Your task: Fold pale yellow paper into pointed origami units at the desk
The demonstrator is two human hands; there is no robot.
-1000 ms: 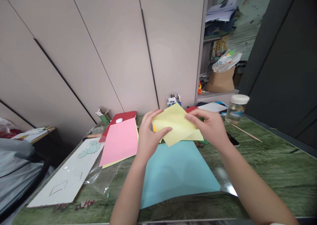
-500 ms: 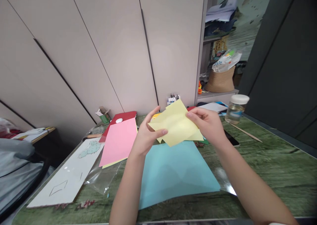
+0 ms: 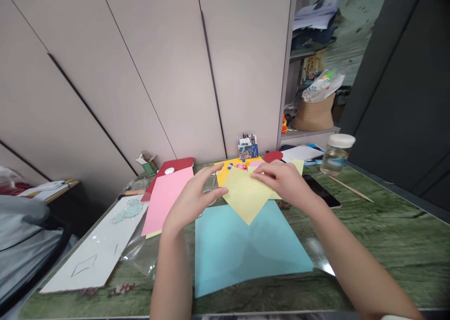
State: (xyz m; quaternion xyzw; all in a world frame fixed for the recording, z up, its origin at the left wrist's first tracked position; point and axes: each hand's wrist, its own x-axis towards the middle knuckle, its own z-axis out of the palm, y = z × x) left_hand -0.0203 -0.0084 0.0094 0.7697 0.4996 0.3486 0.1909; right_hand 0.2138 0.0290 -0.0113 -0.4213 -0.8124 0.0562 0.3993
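yellow sheet (image 3: 247,200) had come down & turned vs half a sec ago, one corner pointing to the near side, & the l hand (image 3: 188,200) had backed off leftward, so more of the orange sheet (image 3: 235,162) showed. yellow sheet was now over the far part of the blue sheet (image 3: 253,249); couldn't tell if the two touched. r hand (image 3: 286,181) had thumb & fingertips pinched on its upper r edge. l hand was spread, thumb & fingers apart, thumb tip right by the sheet's l corner, contact unclear. hands well apart from each other.

orange sheet lay just behind, w/ small pink & blue bits (image 3: 241,166) on it; pen box (image 3: 248,148) stood beyond. l of the blue: pink sheet (image 3: 167,202), red folder (image 3: 183,163) under its far end, clear plastic (image 3: 142,252), then white board (image 3: 89,245) w/ cactus drawing. r side: phone (image 3: 323,192) near the r hand, wooden stick (image 3: 351,188), white-lidded jar (image 3: 336,156), all on the green surface (image 3: 386,245).
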